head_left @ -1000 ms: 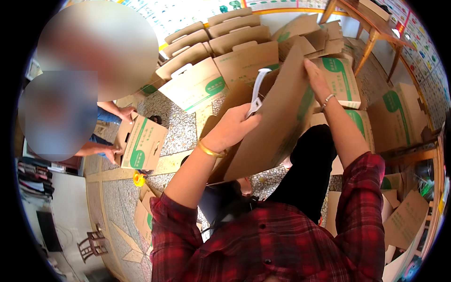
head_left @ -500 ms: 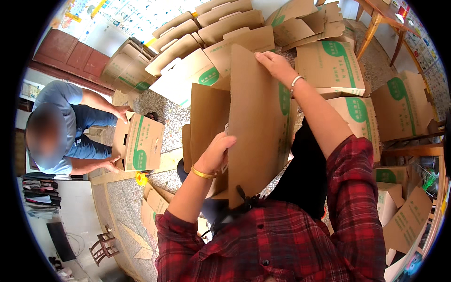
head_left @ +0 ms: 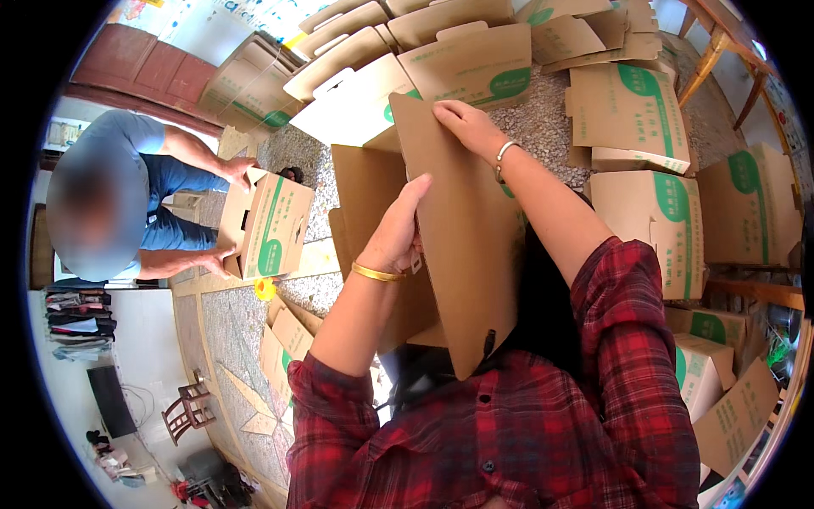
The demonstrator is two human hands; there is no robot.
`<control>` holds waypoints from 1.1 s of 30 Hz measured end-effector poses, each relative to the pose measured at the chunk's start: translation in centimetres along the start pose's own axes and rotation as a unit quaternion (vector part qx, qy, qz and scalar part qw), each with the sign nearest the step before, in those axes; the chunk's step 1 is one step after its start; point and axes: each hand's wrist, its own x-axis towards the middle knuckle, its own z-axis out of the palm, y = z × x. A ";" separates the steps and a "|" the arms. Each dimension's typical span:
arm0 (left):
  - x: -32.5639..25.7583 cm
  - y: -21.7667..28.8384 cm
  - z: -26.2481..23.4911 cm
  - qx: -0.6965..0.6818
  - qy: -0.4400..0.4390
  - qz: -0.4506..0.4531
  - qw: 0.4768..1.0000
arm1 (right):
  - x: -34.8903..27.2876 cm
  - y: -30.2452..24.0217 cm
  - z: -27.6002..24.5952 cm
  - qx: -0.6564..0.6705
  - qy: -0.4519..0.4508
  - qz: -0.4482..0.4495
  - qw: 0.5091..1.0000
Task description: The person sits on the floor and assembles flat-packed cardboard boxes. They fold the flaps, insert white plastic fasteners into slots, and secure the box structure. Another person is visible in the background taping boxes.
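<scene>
A partly unfolded brown cardboard box [head_left: 466,242] with green print stands in front of my body, its broad panel upright and slightly tilted. My left hand [head_left: 394,227] grips the panel's left edge; the thumb lies along the outside and the fingers are partly hidden behind it. At the panel's upper part, my right hand [head_left: 472,131] holds on near the top edge, fingers pressed against the cardboard. Inner flaps [head_left: 365,191] spread open to the left of the panel. The bottom of the box is hidden by the panel and my clothing.
On the left a co-worker [head_left: 127,170] holds a closed-up carton [head_left: 280,225] in both hands. Several flattened or open cartons [head_left: 466,68] stand at the back. More boxes [head_left: 649,220] are on the right, beside a wooden table [head_left: 721,38]. A small chair [head_left: 188,411] is at lower left.
The view has shifted a little. My left hand sits higher along the panel edge, and my right hand has come left with the panel. The co-worker still holds the carton.
</scene>
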 end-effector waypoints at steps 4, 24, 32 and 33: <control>0.7 -2.3 -1.8 -0.105 0.050 0.009 0.993 | -2.5 2.7 2.0 -0.134 0.055 -0.114 0.983; 4.9 -10.0 -5.3 -0.248 -0.014 0.016 0.969 | -19.9 5.0 3.3 -0.275 0.026 -0.002 0.961; 5.5 -9.3 -4.1 -0.204 -0.014 -0.031 0.978 | -20.5 4.7 0.4 -0.268 0.031 -0.027 0.963; 5.7 -9.5 -4.3 -0.206 -0.016 -0.045 0.977 | -19.7 5.0 0.2 -0.267 0.035 -0.038 0.962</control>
